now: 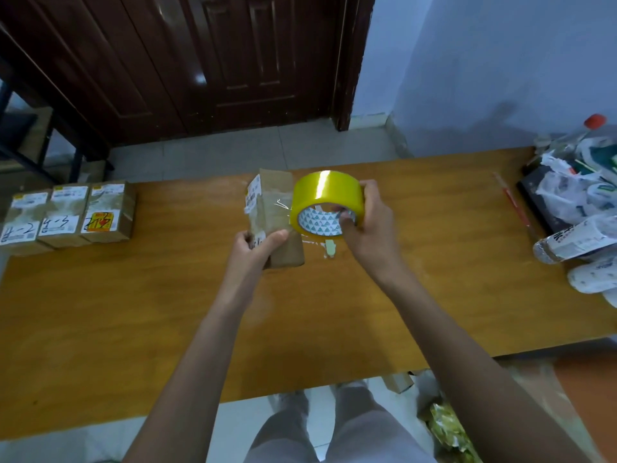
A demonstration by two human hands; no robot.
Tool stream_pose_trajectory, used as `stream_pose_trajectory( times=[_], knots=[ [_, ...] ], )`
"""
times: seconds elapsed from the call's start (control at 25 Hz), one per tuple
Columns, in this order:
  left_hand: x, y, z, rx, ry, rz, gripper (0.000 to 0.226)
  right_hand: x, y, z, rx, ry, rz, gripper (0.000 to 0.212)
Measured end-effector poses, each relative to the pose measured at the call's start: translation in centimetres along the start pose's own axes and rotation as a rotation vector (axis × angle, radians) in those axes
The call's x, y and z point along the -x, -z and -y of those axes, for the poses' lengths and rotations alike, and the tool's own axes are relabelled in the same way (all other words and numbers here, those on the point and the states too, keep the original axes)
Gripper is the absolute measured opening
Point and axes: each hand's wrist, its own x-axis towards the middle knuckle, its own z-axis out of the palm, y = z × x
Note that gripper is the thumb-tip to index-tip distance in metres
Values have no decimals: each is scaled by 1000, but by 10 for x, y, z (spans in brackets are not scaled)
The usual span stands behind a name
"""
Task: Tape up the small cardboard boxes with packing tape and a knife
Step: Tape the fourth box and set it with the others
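A small cardboard box [272, 215] is held up above the middle of the wooden desk [133, 312], standing roughly on end, its long side running away from the person. White printed labels sit on its left face, and a band of clear tape already crosses its middle. The left hand [258, 245] grips the box at its near, lower end, thumb across the front and fingers wrapped behind.

Pressed against the right side of the box is a roll of yellow packing tape [325, 203], its open core facing the camera and showing a white liner with a blue triangle pattern. The right hand [365, 218] grasps the roll, fingers hooked into the core and thumb over the outer rim. A short wrinkled stretch of tape joins the roll to the box.

Just under the roll, a pale knife handle [330, 246] lies on the desk beside some white scraps.

At the far left edge of the desk, three taped boxes [68, 215] stand side by side, touching, each with white labels; the rightmost one carries a yellow and red sticker. A heap of white plastic bags [581, 208] fills the right end, with a red-capped bottle [592, 123] behind it and a thin red stick [514, 203] on the desk alongside.
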Motion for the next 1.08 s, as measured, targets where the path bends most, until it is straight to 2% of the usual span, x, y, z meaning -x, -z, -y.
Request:
stream_pose_trajectory(
  times=[0.08,0.16,0.2,0.28,0.36,0.48,0.64,0.8,1.08],
  knots=[
    [0,8,-7,27,-24,-30,85,-10,8,1,150,115,-122,33],
    [-2,27,-20,59,-52,-54,91,-26,28,-3,511,225,-207,35],
    [-1,34,-25,60,-66,-40,91,-31,37,-6,703,252,-205,37],
    [2,40,-33,118,-75,35,72,-35,40,-8,867,223,-106,39],
    [7,37,-35,248,-74,117,46,-35,36,-9,886,196,-37,40],
    [13,33,-36,481,-76,243,34,-34,29,-8,838,210,7,42],
    [16,27,-32,708,-106,416,43,-31,17,-2,764,209,60,42],
    [19,20,-28,853,-109,518,71,-33,8,7,748,233,74,41],
    [23,13,-17,931,-64,626,71,-26,-3,10,772,223,135,39]
  ],
)
